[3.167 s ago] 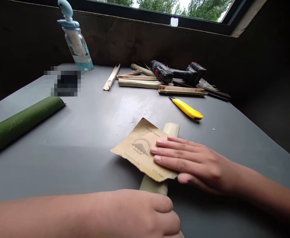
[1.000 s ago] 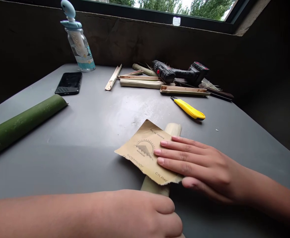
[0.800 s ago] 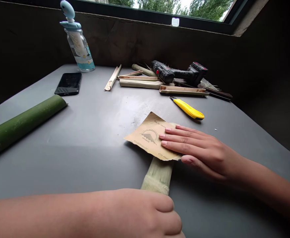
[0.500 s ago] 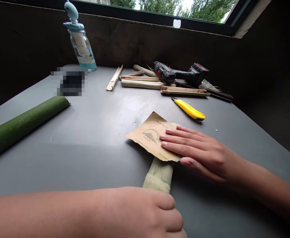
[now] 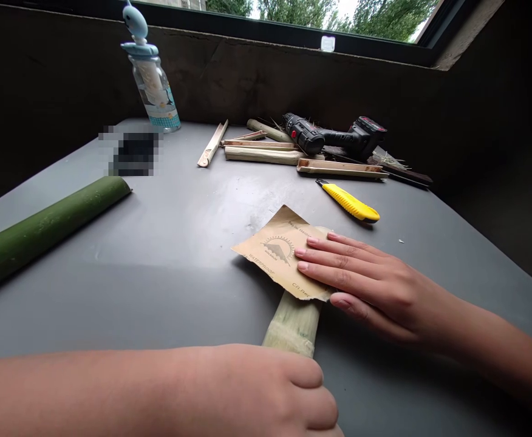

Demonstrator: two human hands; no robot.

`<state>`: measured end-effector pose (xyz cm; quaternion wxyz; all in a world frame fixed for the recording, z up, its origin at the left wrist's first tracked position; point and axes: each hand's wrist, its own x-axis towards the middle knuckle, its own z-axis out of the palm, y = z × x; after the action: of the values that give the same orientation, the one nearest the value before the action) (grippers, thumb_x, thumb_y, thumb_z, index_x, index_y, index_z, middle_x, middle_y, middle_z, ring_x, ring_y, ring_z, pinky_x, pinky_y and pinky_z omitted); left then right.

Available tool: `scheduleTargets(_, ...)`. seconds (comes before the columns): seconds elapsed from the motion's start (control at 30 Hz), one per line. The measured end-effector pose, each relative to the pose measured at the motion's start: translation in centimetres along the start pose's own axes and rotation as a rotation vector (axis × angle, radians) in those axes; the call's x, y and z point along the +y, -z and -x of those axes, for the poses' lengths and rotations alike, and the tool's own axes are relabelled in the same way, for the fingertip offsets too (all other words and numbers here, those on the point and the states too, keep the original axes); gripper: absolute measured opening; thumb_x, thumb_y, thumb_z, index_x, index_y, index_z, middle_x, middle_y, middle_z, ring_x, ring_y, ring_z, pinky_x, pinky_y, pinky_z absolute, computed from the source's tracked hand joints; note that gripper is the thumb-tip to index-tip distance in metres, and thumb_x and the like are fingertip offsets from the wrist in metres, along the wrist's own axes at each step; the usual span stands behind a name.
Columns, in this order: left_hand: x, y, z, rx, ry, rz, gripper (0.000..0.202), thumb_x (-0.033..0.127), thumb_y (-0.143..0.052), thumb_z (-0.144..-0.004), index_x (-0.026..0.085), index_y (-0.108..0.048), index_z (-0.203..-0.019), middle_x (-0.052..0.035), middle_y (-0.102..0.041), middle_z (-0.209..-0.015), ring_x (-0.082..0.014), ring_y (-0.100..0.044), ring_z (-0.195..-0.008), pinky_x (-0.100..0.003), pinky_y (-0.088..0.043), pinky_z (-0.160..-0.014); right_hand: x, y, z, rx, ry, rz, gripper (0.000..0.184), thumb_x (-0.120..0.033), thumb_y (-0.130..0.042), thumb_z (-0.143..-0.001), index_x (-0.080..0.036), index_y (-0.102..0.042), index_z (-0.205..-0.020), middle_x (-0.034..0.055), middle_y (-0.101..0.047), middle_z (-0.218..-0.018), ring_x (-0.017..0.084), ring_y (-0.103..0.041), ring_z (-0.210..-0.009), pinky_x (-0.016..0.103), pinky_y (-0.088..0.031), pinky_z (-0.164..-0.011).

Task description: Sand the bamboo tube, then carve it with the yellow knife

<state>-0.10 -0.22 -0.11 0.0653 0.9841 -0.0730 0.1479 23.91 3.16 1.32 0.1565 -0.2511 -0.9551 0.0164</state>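
A pale, peeled bamboo strip [image 5: 291, 328] points away from me across the grey table. My left hand [image 5: 270, 391] is closed around its near end, which is hidden under the palm and fingers. Over the strip's far part lies a sheet of sandpaper [image 5: 275, 249], printed backing up, with one torn edge. My right hand [image 5: 370, 276] rests flat on the sandpaper's right side, fingers stretched out, pressing it against the bamboo. Beyond that hand is a yellow utility knife [image 5: 350, 202].
Along the back lie a black cordless drill [image 5: 314, 135] and several split bamboo pieces [image 5: 266, 155]. A green bamboo length [image 5: 51, 230] is at the left. A clear bottle [image 5: 156, 97] with a blue lid stands near the wall, beside a pixelated dark patch [image 5: 136, 153].
The whole view has shifted slightly, so things sit a little farther right. Both hands keep their hold, and the sandpaper has barely moved on the bamboo.
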Motion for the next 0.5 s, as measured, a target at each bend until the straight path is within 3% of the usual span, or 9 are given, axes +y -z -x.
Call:
scheduleTargets(0.27,-0.17,-0.01,-0.14,-0.057,-0.003,0.018,0.024,0.017,-0.061,-0.083,0.022,-0.053,-0.061,0.0039,-0.067,-0.080,-0.0117,-0.055,-0.076,-0.025,-0.050,-0.074,-0.09,0.01,0.04,-0.013,0.003,0.009,0.044,-0.017,-0.044,-0.097,-0.011,-0.046,-0.141,0.0089,-0.048,-0.147,0.020,-0.036,-0.143,0.042,-0.028,-0.123)
scheduleTargets(0.5,-0.20,0.20,-0.30,-0.095,-0.031,-0.013,0.033,0.019,-0.061,-0.083,0.024,-0.047,-0.054,0.0063,-0.070,-0.087,-0.0112,-0.057,-0.079,-0.025,-0.051,-0.075,-0.20,0.01,0.21,-0.025,-0.006,0.027,0.045,-0.018,-0.044,-0.097,-0.012,-0.044,-0.142,0.0084,-0.047,-0.148,0.021,-0.036,-0.143,0.042,-0.026,-0.123)
